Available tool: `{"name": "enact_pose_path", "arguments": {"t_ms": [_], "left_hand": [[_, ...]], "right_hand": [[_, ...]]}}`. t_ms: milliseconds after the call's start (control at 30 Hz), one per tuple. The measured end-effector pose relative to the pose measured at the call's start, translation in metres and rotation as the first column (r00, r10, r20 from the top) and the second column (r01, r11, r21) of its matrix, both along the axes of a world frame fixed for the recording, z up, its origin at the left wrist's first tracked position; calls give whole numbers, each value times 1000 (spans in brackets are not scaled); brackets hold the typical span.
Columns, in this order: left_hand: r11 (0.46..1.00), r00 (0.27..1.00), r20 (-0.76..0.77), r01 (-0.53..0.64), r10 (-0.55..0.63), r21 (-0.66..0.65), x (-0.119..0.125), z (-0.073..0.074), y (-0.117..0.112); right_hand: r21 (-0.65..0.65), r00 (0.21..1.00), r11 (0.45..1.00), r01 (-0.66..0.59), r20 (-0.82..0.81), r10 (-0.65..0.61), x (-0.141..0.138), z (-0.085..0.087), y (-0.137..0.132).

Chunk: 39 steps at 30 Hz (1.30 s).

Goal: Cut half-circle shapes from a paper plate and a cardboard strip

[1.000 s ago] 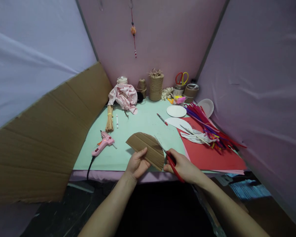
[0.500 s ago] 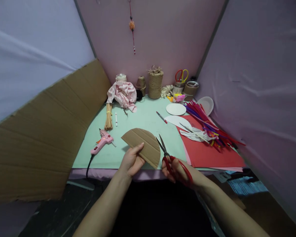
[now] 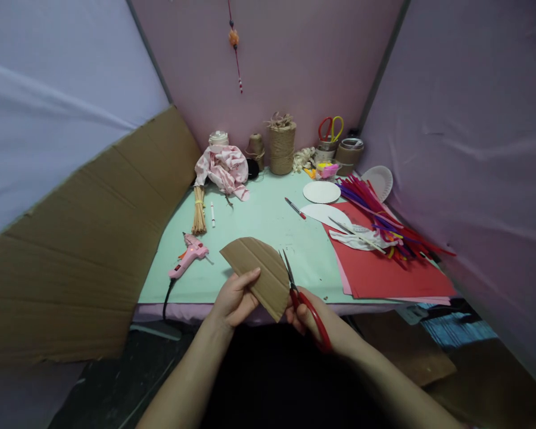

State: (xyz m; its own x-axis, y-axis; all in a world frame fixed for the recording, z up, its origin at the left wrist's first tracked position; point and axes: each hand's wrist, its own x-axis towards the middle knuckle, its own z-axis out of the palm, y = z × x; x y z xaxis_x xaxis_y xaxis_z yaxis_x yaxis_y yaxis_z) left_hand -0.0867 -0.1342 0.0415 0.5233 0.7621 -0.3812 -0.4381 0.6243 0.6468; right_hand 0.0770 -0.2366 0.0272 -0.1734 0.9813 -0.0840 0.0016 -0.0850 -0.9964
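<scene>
My left hand point(image 3: 237, 298) pinches a half-round piece of brown cardboard point(image 3: 261, 268), thumb on its top face and fingers beneath. The piece is tilted above the front edge of the table, its curved side facing up and right. In my right hand point(image 3: 304, 314) is a pair of red-handled scissors point(image 3: 313, 325), my fingers around the handles. Their blades point up and left and lie along the curved right edge of the cardboard, parted by a narrow gap. Whether the edge sits between the blades I cannot tell.
Left on the green table point(image 3: 259, 217) lies a pink glue gun point(image 3: 191, 256), with a bundle of sticks point(image 3: 199, 211) behind it. Red paper point(image 3: 384, 277), pipe cleaners point(image 3: 361, 196) and a pen point(image 3: 295, 208) lie right. A jute twine spool point(image 3: 282, 149) stands behind. Tall cardboard point(image 3: 93, 238) flanks the left.
The scissors have moved left and slightly down onto the cardboard's curved edge, and their blades have drawn closer together. The cardboard has tilted and dropped a little. The camera view has shifted slightly.
</scene>
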Motion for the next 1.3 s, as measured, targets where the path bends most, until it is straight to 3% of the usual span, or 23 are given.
{"name": "enact_pose_path", "arguments": {"t_ms": [200,533,967,1300], "left_hand": [[1000,1000,8,19,-19,4,-2,1,-3],[999,999,26,34,-34,-9,0,4,-10],[993,990,80,118,-119,16,1,-2,-10],[990,985,100,139,-142,36,2,0,-11]], "right_hand": [[15,998,1000,-2,56,1,3,-5,0],[-36,991,999,-10,134,15,5,8,-4],[-171,999,985,38,21,-35,1,6,-13],[-167,982,979,115,169,-86,4,10,-14]]}}
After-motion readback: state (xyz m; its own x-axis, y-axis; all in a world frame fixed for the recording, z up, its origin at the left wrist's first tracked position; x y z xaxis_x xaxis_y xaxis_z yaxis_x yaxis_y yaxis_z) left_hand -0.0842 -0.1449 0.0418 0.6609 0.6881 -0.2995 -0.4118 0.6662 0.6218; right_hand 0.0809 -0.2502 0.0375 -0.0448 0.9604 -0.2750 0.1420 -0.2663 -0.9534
